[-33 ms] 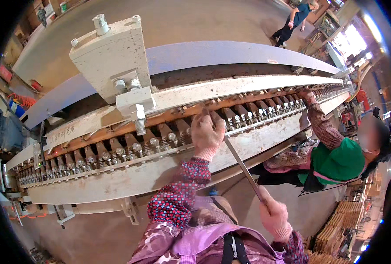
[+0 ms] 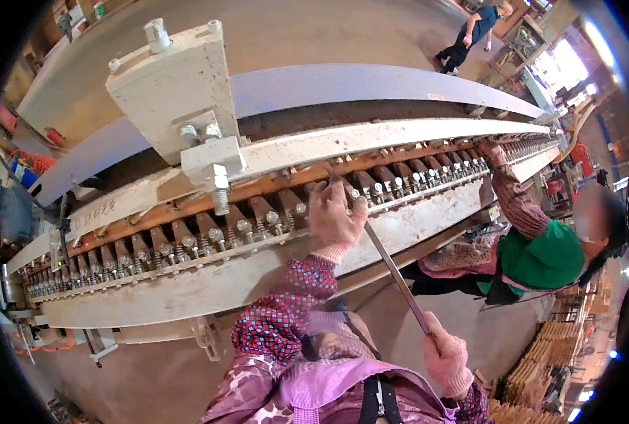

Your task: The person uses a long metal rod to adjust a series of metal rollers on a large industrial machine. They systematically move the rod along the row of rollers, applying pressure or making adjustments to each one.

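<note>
Both my hands wear pale pink knit gloves. My right hand (image 2: 446, 355) is wrapped round the lower end of a long, narrow metal bar (image 2: 397, 274), low and to the right. The bar slants up and left to a long machine beam (image 2: 173, 293), its upper end running in beside the thumb of my left hand (image 2: 337, 220). That left hand reaches over the row of brown metal tabs (image 2: 261, 206) with bolts and springs, along a reddish-brown strip (image 2: 275, 185). Its fingers are bent; what lies between them is mostly hidden.
A white block with a large bolt (image 2: 173, 99) rises from the beam, left of my hands. At right, a co-worker in a green vest (image 2: 540, 251) reaches to the same row. Another person (image 2: 473, 35) stands far off. Wooden slats (image 2: 533, 360) are stacked at lower right.
My right hand and the bar's lower end have shifted slightly right and down. My left hand stays at nearly the same spot on the row. The view has moved a little.
</note>
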{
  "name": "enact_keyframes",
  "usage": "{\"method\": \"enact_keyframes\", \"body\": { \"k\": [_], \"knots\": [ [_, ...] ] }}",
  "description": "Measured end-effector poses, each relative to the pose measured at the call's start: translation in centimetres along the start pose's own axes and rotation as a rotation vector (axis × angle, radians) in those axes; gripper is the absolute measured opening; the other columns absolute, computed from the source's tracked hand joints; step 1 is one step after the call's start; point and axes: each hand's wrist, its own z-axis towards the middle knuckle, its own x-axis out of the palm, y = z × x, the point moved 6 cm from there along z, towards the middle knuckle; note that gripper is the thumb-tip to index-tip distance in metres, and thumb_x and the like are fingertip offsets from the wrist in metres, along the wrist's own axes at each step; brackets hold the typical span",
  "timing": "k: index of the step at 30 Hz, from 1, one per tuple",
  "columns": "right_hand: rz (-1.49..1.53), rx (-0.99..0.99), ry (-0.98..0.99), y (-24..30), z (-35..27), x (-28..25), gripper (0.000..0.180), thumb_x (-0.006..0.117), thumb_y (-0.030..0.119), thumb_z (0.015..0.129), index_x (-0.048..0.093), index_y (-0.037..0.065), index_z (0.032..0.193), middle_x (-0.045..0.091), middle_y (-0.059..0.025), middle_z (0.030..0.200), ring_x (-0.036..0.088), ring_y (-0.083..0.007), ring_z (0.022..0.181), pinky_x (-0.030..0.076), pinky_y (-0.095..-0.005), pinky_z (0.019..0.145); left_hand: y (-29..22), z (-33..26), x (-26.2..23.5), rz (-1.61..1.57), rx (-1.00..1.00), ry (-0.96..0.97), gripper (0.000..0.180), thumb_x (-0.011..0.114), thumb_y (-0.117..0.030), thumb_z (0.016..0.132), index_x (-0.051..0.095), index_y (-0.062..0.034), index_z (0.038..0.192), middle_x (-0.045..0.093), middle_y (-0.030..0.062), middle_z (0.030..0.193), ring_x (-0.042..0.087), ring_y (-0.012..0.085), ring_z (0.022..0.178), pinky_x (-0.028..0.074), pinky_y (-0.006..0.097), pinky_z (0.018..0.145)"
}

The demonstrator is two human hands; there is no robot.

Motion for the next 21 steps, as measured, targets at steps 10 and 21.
{"method": "enact_keyframes", "body": {
  "k": [10, 21],
  "knots": [
    [-0.138, -0.081, -0.064, 0.0, -2.7, -0.1, 0.044, 0.064, 0.001, 0.083, 0.065, 0.004, 0.127, 0.065, -0.0168, 0.075, 0.063, -0.0321, 0.058, 0.051, -0.0381, 0.055, 1.5, -0.1, 1.9, 0.125, 0.004, 0.033, 0.070, 0.068, -0.029, 0.080, 0.051, 0.0023, 0.140, 0.066, 0.0149, 0.113, 0.057, 0.0342, 0.115, 0.042, 0.046, 0.106],
    [-0.279, -0.104, -0.046, 2.3, -1.7, -0.7, 0.049, 0.064, 0.000, 0.082, 0.063, 0.005, 0.130, 0.063, -0.0174, 0.074, 0.060, -0.0355, 0.056, 0.046, -0.0437, 0.051, 1.4, 0.7, 1.5, 0.109, 0.011, 0.010, 0.035, 0.066, -0.026, 0.082, 0.067, -0.0007, 0.107, 0.069, 0.0111, 0.095, 0.063, 0.0323, 0.101, 0.043, 0.045, 0.103]
  ]
}}
